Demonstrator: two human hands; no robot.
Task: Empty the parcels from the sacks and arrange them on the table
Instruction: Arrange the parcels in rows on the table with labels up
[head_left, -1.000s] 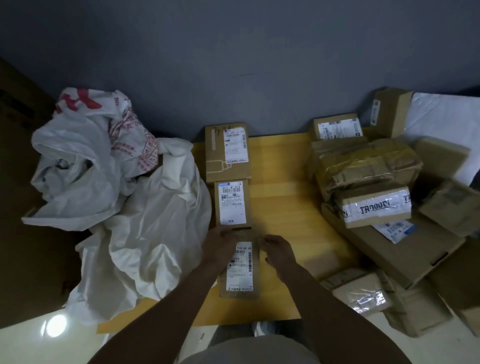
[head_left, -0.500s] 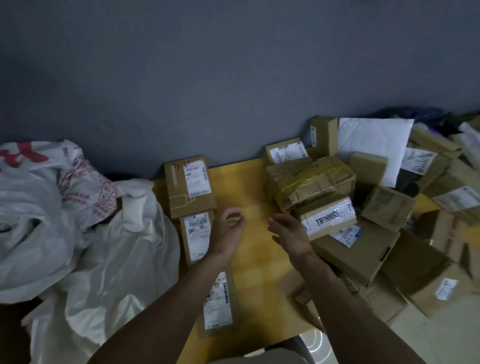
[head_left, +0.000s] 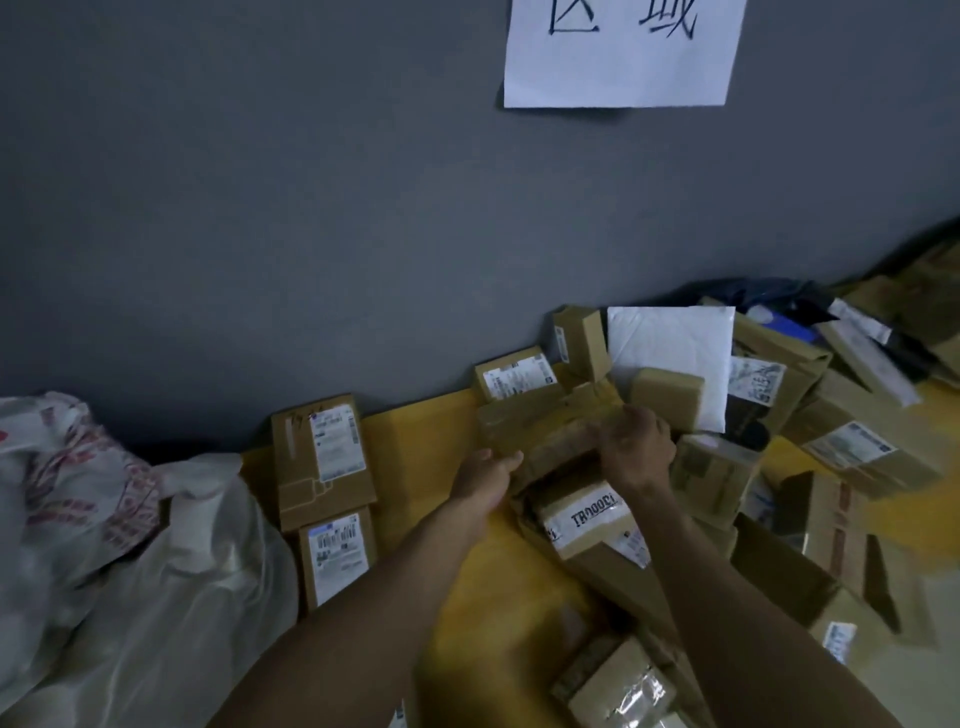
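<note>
While a second ago both hands were squaring a labelled box into the row of boxes (head_left: 324, 457) on the desk (head_left: 426, 431), they have now swung right to the heap and taken hold of a tape-wrapped parcel (head_left: 540, 431). The left hand (head_left: 488, 475) grips its left end and the right hand (head_left: 636, 449) curls over its top. It lies on the pile, above a lettered box (head_left: 587, 519). That placement looks finished, with this parcel likely next for the row. The white sack (head_left: 130, 545) slumps at left.
</note>
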